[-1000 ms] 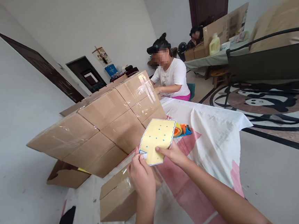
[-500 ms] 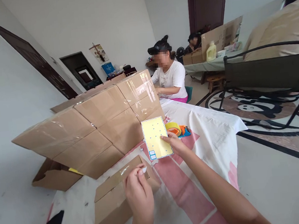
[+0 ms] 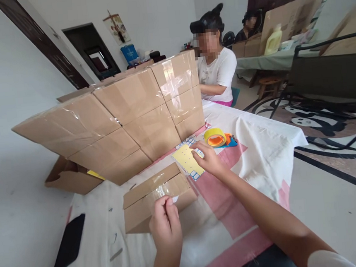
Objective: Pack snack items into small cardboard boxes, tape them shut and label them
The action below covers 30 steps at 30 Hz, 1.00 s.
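My left hand (image 3: 165, 222) is closed in a pinch on a small white piece of paper (image 3: 175, 199), perhaps a label, held above a taped cardboard box (image 3: 158, 189). The yellow sheet (image 3: 185, 160), with blue marks and a blue edge, lies on the tablecloth beyond that box. Over its right side hovers my right hand (image 3: 209, 157), fingers curved and apart, with nothing seen in them. Just past that hand stands a tape dispenser (image 3: 228, 140) with a roll of yellow tape (image 3: 215, 137).
A wall of stacked, taped cardboard boxes (image 3: 146, 132) runs along the table's far left. An open carton (image 3: 74, 180) stands beside it. A black phone-like slab (image 3: 69, 242) lies at the left edge. Across the table sits a person in a white shirt (image 3: 222, 71).
My right hand has let go of the yellow sheet, which now lies flat on the table. My left hand still pinches the white piece. The view has shifted.
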Motion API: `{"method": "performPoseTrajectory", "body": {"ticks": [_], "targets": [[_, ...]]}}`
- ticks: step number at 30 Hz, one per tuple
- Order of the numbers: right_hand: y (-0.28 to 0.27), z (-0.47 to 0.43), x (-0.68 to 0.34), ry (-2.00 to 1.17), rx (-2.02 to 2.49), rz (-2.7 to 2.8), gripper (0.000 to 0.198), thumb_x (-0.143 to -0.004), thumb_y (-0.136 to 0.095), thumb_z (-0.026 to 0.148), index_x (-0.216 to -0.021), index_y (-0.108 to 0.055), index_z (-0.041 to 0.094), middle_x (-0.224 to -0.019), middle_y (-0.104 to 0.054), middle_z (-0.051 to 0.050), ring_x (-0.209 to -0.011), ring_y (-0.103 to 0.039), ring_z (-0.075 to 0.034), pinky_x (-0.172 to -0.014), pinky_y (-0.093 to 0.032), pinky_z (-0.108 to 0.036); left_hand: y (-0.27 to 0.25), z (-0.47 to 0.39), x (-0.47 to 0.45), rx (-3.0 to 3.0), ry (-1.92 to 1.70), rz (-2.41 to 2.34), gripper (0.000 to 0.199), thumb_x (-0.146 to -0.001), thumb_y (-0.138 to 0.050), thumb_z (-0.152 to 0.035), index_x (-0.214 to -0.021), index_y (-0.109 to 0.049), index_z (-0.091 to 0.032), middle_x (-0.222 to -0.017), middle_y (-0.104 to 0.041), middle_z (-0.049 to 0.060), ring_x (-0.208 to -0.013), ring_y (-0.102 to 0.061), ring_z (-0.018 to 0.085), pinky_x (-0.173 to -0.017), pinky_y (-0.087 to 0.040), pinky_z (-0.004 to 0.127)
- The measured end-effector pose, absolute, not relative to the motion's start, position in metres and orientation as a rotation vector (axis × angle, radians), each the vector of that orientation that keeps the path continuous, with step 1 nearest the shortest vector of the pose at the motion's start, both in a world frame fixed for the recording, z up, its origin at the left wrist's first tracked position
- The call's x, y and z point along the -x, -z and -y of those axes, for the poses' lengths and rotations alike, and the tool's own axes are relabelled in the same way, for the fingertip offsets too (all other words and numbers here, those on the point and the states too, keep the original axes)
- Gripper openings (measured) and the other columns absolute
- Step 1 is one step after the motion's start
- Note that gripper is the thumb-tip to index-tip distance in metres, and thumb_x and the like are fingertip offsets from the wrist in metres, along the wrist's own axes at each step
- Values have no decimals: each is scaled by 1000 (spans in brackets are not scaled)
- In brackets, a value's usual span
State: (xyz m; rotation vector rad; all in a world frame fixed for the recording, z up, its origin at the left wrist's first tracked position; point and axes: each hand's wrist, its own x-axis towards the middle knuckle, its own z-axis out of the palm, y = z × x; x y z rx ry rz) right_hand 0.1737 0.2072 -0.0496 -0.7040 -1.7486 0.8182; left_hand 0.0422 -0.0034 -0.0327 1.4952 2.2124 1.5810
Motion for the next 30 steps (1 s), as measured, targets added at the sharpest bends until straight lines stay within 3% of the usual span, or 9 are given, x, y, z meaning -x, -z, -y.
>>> {"method": "performPoseTrajectory", "body": {"ticks": [3,7,11,17,23,25,27,28,30], "targets": [[30,-157,-180,-939,322,1839,10,-93,-59,23,-95,-69,20,-88,-67,-6,-78,-61,-17,-73,-50,-32,18,-2,-51,-1221,-1674,-2048,25,-98,-46,-44,-87,-54,-23,-49,-47,-9,-42,-45,9,-44,-38,20],[18,-119,-180,-1170,195,1814,6,-89,-67,24,-90,-68,18,-79,-63,-3,-65,-54,-12,-60,-44,-26,14,-10,-62,-1115,-1707,-1910,28,-97,-48,-48,-85,-52,-23,-47,-41,-10,-39,-38,8,-37,-32,17],[15,-122,-182,-1226,194,1716,13,-89,-61,18,-76,-62,18,-70,-57,1,-62,-50,-10,-58,-40,-24,15,-15,-64,-1190,-1714,-1943,26,-97,-50,-47,-87,-52,-22,-48,-44,-10,-40,-40,7,-38,-34,17],[14,-124,-188,-1381,186,1671,6,-85,-66,25,-84,-64,19,-70,-54,2,-60,-46,-10,-54,-37,-23,6,-22,-66,-1238,-1764,-1972,23,-98,-50,-43,-88,-51,-23,-48,-44,-10,-39,-40,7,-39,-35,18],[16,-133,-191,-1296,266,1670,11,-86,-59,22,-75,-57,19,-63,-49,5,-56,-41,-8,-52,-33,-21,-3,-29,-73,-1379,-1768,-2040,21,-98,-48,-39,-88,-54,-22,-47,-44,-10,-39,-39,8,-43,-35,20],[21,-145,-194,-1163,398,1723,9,-83,-58,16,-74,-56,19,-65,-51,4,-57,-44,-9,-55,-33,-21,-10,-30,-55,-1406,-1771,-2268,21,-98,-47,-41,-96,-57,-22,-50,-47,-9,-44,-45,10,-50,-41,22],[29,-159,-197,-1008,538,1886,9,-79,-57,11,-74,-58,18,-69,-56,3,-63,-48,-10,-59,-34,-22,-17,-28,-24,-1429,-1547,-2624,28,-96,-48,-42,-110,-59,-21,-65,-60,-3,-62,-59,15,-67,-50,29],[34,-166,-197,-949,593,1983,11,-78,-57,8,-74,-59,18,-72,-59,2,-65,-51,-10,-62,-33,-23,-19,-27,-5,-1464,-1269,-2780,32,-95,-50,-43,-116,-60,-22,-83,-68,2,-79,-65,19,-80,-52,36],[46,-175,-197,-905,647,2148,12,-78,-57,7,-73,-61,18,-76,-64,1,-69,-54,-11,-64,-33,-23,-17,-22,33,-1550,-716,-2840,38,-94,-49,-43,-120,-62,-19,-121,-67,12,-117,-59,30,-105,-43,50]]}}
